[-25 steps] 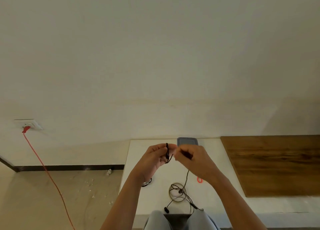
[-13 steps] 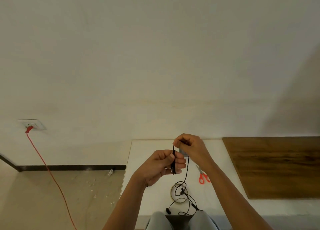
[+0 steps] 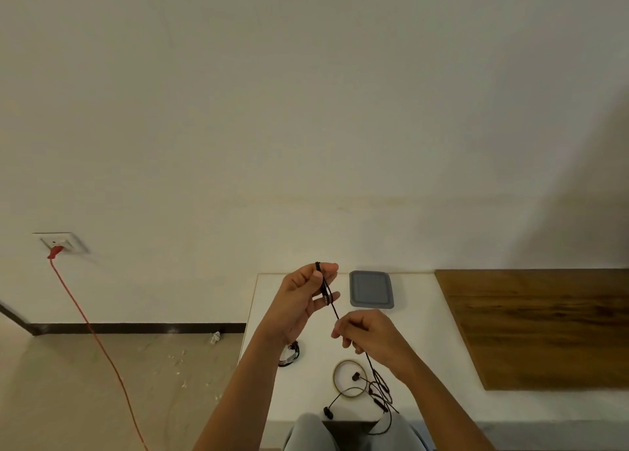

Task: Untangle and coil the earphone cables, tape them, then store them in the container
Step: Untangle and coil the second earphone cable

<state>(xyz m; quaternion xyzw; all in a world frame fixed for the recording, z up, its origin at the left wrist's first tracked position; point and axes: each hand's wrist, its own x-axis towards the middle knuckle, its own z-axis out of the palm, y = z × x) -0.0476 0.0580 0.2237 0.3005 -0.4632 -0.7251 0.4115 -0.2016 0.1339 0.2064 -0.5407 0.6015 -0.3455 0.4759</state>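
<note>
A black earphone cable (image 3: 335,312) runs taut between my hands above the white table (image 3: 418,318). My left hand (image 3: 303,301) is raised and pinches a small coil of the cable between thumb and fingers. My right hand (image 3: 371,336) is lower and to the right, closed on the cable. Below it the loose cable and two earbuds (image 3: 374,387) trail over a roll of clear tape (image 3: 350,377) near the table's front edge. A grey lidded container (image 3: 371,289) lies flat at the back of the table.
A second coiled cable (image 3: 289,355) lies on the table under my left wrist. A dark wooden panel (image 3: 544,324) covers the table's right side. A red cord (image 3: 92,331) hangs from a wall socket (image 3: 61,243) to the floor at left. My knees (image 3: 306,432) show below the table.
My right hand has dropped from above my left hand to below and right of it, drawing the cable taut. My left hand has risen. The scissors seen earlier are now hidden.
</note>
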